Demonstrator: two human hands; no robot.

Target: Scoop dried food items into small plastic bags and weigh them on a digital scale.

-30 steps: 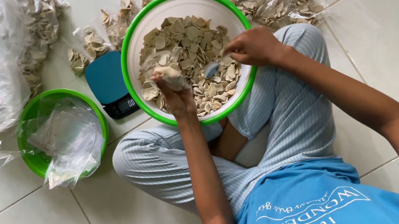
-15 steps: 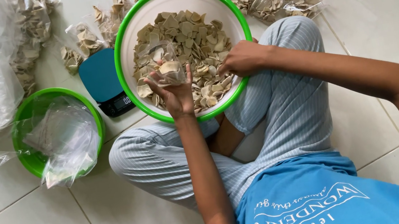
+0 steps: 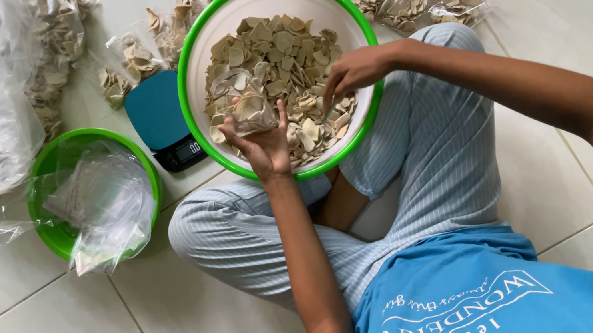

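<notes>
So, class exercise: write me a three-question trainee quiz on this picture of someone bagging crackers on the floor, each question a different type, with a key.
1. True or false: the left hand holds a small clear bag of pale crackers over the large green-rimmed bowl.
2. Multiple choice: what lies on the tiles just left of that bowl? A) a blue kitchen scale B) a red kettle C) a wooden board
3. Fill in: the smaller green bowl holds empty clear plastic ____.

Key
1. True. The right hand reaches into the loose crackers beside it.
2. A
3. bags
</notes>
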